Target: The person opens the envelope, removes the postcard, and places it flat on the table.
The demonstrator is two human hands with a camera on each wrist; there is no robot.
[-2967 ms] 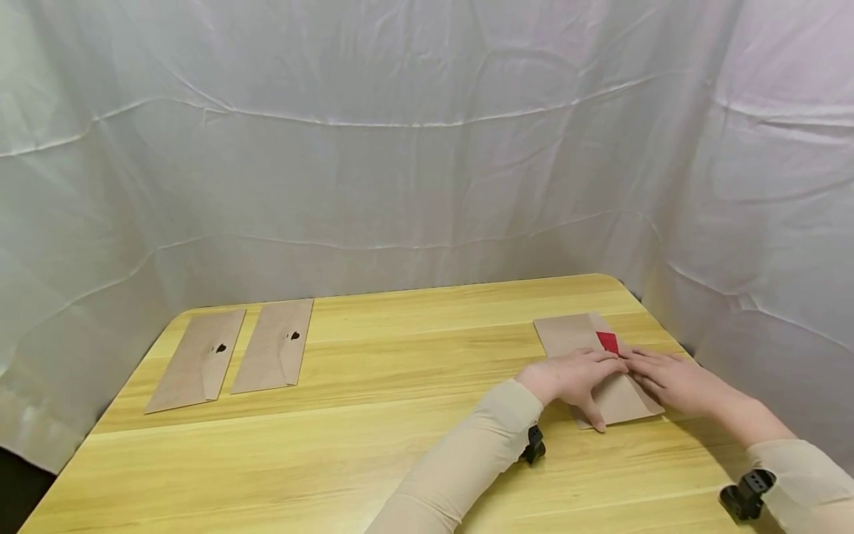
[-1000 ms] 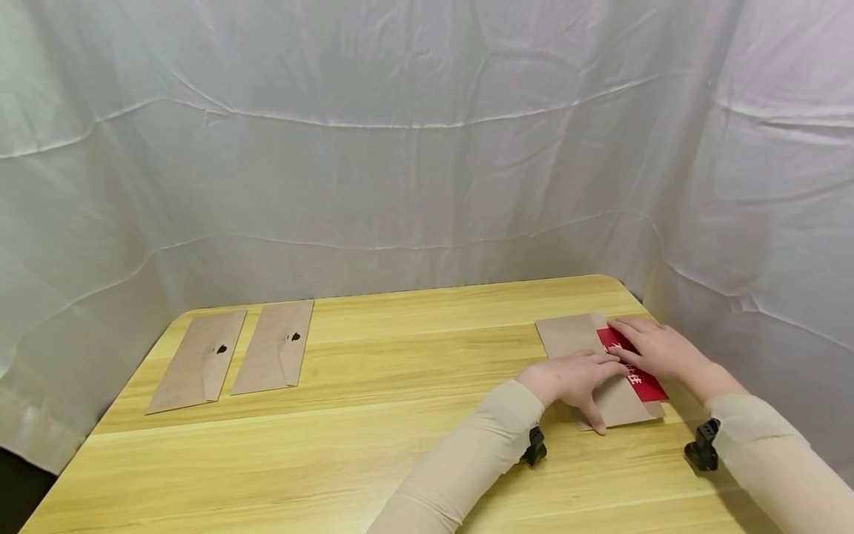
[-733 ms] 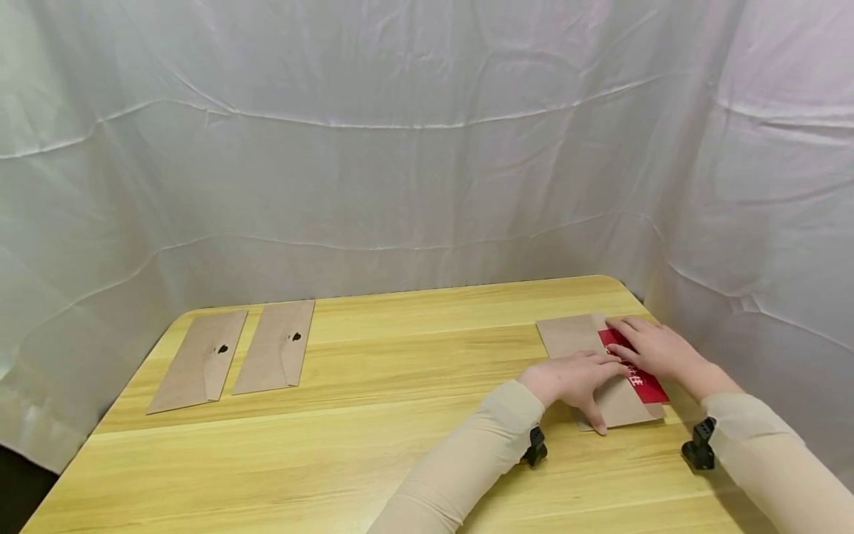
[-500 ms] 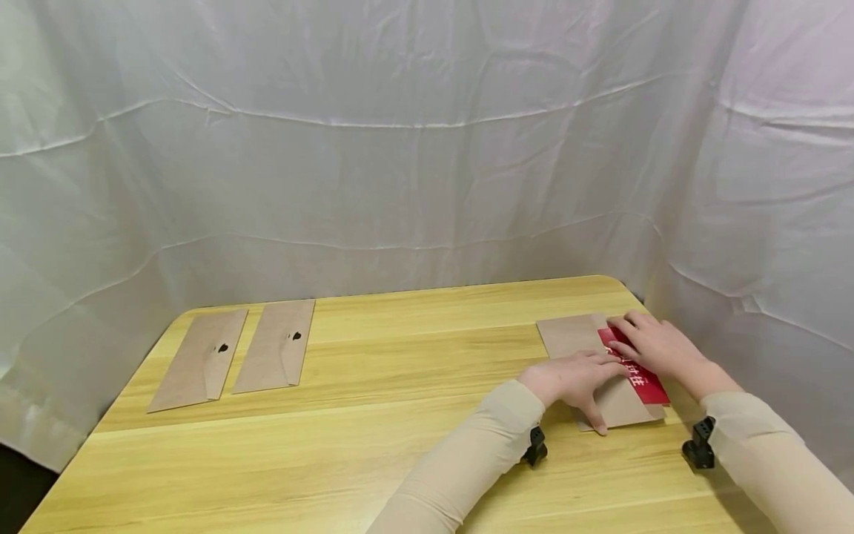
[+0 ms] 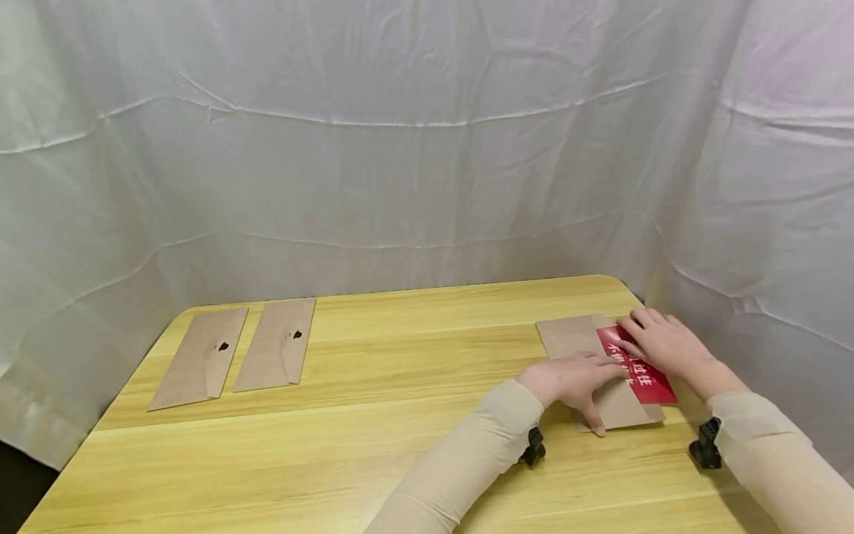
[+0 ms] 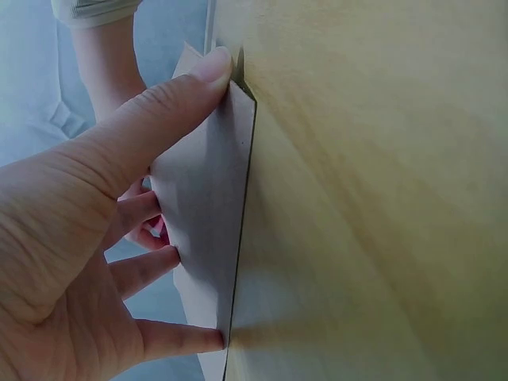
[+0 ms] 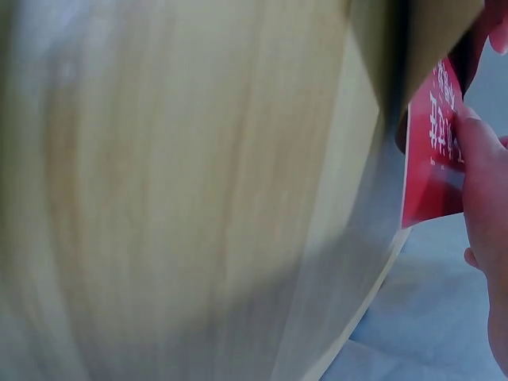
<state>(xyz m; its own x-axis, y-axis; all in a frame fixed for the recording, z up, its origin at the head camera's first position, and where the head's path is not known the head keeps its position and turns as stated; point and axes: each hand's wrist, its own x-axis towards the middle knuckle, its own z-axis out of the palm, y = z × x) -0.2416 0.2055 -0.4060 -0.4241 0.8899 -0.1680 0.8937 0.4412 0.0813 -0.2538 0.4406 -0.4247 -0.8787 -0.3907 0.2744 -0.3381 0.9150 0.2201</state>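
Observation:
A brown paper envelope (image 5: 567, 332) lies at the right of the table in the head view. My left hand (image 5: 572, 380) rests on it with fingers spread; in the left wrist view its thumb (image 6: 171, 111) lies by one corner of the paper. A red card (image 5: 657, 387) with white characters sticks out past the envelope's right side, part of it hidden by my hands. My right hand (image 5: 670, 347) pinches this card near its far right edge. In the right wrist view the thumb (image 7: 476, 143) lies on the card's printed face.
Two more brown envelopes, a left one (image 5: 193, 363) and a right one (image 5: 276, 347), each with a small dark mark, lie side by side at the far left of the wooden table (image 5: 300, 460). A pale curtain (image 5: 414, 170) surrounds the table's back and sides.
Three seconds ago just a small red patch showed between the hands. The right hand has since shifted to the card's far side, and the card has slid rightward. The left hand stays put.

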